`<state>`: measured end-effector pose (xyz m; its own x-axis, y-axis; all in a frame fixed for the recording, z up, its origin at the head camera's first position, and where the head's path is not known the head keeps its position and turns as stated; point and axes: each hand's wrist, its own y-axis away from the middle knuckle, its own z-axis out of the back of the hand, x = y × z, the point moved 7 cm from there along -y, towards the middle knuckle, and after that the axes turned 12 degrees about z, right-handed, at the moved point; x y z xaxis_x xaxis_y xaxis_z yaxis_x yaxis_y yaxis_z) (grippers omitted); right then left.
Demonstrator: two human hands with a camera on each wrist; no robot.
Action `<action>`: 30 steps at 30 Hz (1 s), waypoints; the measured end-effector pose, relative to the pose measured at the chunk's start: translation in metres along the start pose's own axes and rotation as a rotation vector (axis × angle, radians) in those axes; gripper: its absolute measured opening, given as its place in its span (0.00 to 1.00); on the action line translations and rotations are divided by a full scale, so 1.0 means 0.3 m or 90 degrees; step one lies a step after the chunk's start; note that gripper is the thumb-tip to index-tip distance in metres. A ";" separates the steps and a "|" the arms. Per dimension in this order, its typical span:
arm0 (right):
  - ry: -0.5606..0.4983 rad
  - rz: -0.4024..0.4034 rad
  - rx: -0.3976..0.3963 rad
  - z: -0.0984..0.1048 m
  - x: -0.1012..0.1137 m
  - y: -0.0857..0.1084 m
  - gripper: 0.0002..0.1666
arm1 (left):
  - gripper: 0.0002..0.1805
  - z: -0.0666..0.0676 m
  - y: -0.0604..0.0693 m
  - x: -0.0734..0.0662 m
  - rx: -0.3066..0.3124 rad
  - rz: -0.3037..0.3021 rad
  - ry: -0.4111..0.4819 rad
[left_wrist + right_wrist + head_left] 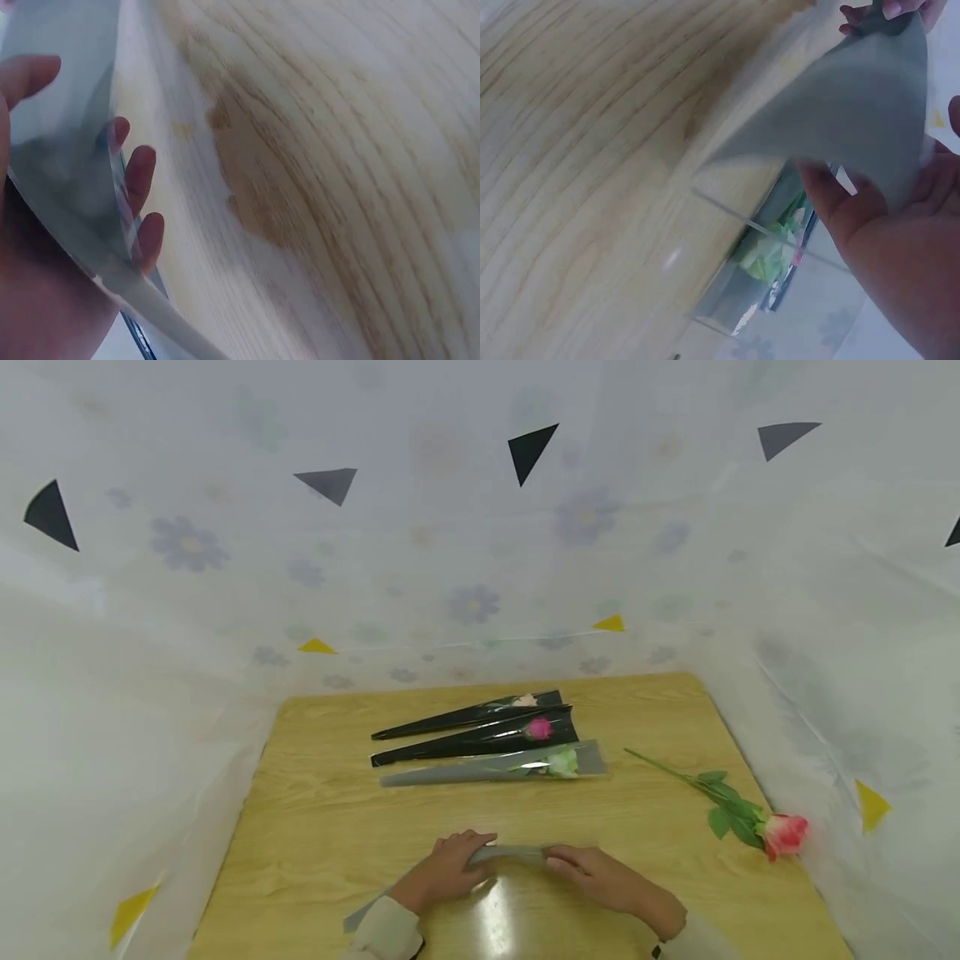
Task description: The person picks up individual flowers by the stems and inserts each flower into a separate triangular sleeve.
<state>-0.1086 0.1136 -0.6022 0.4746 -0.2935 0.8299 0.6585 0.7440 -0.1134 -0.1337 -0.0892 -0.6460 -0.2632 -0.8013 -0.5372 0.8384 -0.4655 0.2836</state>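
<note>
A grey, see-through flower sleeve (pixel 513 853) is held between both hands above the table's near part, its narrow end slanting down to the left. My left hand (pixel 452 868) grips it around the middle; in the left wrist view the thumb lies on one side of the sleeve (pixel 67 26) and the fingertips (pixel 139 180) show at its far edge. With my right hand (pixel 606 881) I hold its wide right end. In the right wrist view, the sleeve (pixel 847 112) bulges and partly hides the right fingers (pixel 826 191). No flower shows inside it.
Behind the hands lie three wrapped flowers: a pale one in a black sleeve (pixel 442 719), a pink one in a black sleeve (pixel 457 743) and a white-green one in a grey sleeve (pixel 457 772). A loose pink rose (pixel 784 836) lies at the right. White curtains (pixel 450 552) enclose the table.
</note>
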 end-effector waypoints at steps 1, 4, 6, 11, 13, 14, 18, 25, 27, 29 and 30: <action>0.009 0.002 0.001 -0.003 -0.003 0.000 0.23 | 0.32 -0.004 0.001 -0.005 0.005 -0.003 0.006; 0.085 0.044 -0.007 -0.011 0.009 -0.013 0.20 | 0.34 -0.012 -0.004 -0.024 0.006 -0.018 0.007; 0.160 0.074 -0.012 -0.018 0.025 -0.023 0.19 | 0.36 -0.013 -0.010 -0.037 -0.001 -0.022 -0.001; 0.322 0.104 -0.012 -0.036 0.055 -0.039 0.17 | 0.43 -0.009 -0.030 -0.053 -0.003 0.006 0.014; 0.365 0.116 -0.011 -0.043 0.063 -0.046 0.16 | 0.45 -0.007 -0.037 -0.059 0.000 0.016 0.035; 0.390 0.123 -0.009 -0.047 0.066 -0.048 0.15 | 0.46 -0.006 -0.041 -0.063 0.000 0.017 0.043; 0.470 0.181 -0.034 -0.051 0.087 -0.052 0.12 | 0.46 -0.004 -0.055 -0.086 -0.005 0.007 0.063; 0.494 0.224 -0.102 0.000 0.100 -0.036 0.12 | 0.35 0.016 -0.062 -0.083 -0.050 -0.007 0.116; 0.463 0.213 -0.127 0.031 0.092 -0.025 0.12 | 0.34 0.023 -0.060 -0.068 -0.065 -0.009 0.127; 0.416 0.186 -0.177 0.075 0.073 -0.009 0.13 | 0.34 0.030 -0.058 -0.049 -0.077 -0.004 0.134; 0.374 0.155 -0.211 0.103 0.052 0.005 0.14 | 0.34 0.035 -0.056 -0.040 -0.082 -0.002 0.136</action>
<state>-0.1181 0.1286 -0.5725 0.8050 -0.4870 0.3389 0.5928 0.6355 -0.4947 -0.1496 -0.0760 -0.6359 -0.1708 -0.6957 -0.6978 0.8953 -0.4053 0.1849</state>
